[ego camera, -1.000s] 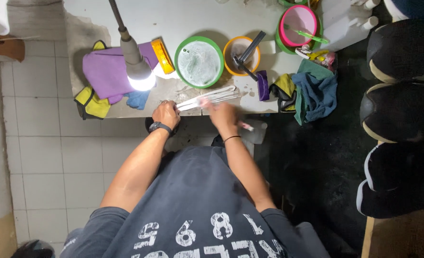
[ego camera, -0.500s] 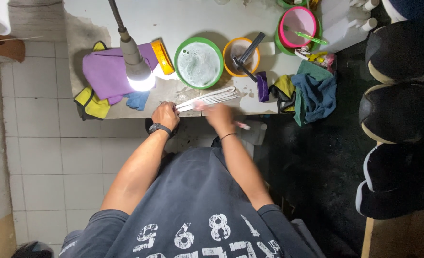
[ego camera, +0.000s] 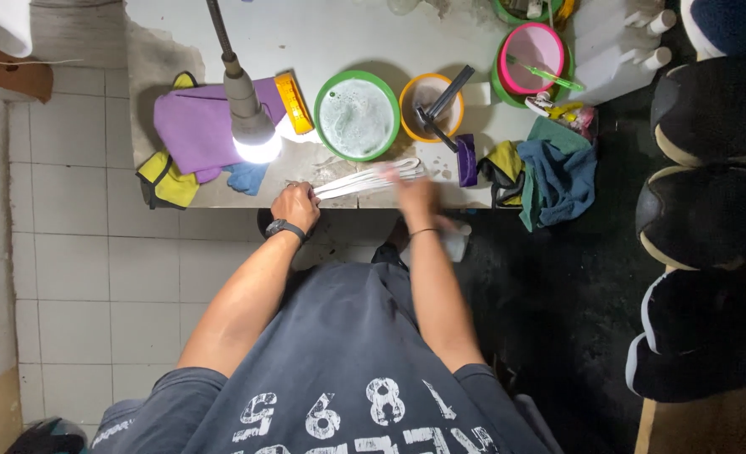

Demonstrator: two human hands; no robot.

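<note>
A bundle of white shoelaces (ego camera: 364,177) lies stretched along the front edge of a white worktable (ego camera: 347,34). My left hand (ego camera: 295,205), with a black watch on the wrist, pinches the left end of the laces against the table. My right hand (ego camera: 417,195) is blurred with motion at the laces' right end; what it holds cannot be made out.
A lit lamp (ego camera: 251,126) hangs over purple (ego camera: 196,126), yellow and blue cloths. A green bowl of soapy water (ego camera: 357,115), an orange bowl with brushes (ego camera: 430,105), a pink-rimmed bowl (ego camera: 533,59) and rags (ego camera: 558,172) sit on the table. Dark shoes (ego camera: 709,210) line the right.
My right hand has slid to the right along the laces and is now blurred. My left hand has stayed on the left end.
</note>
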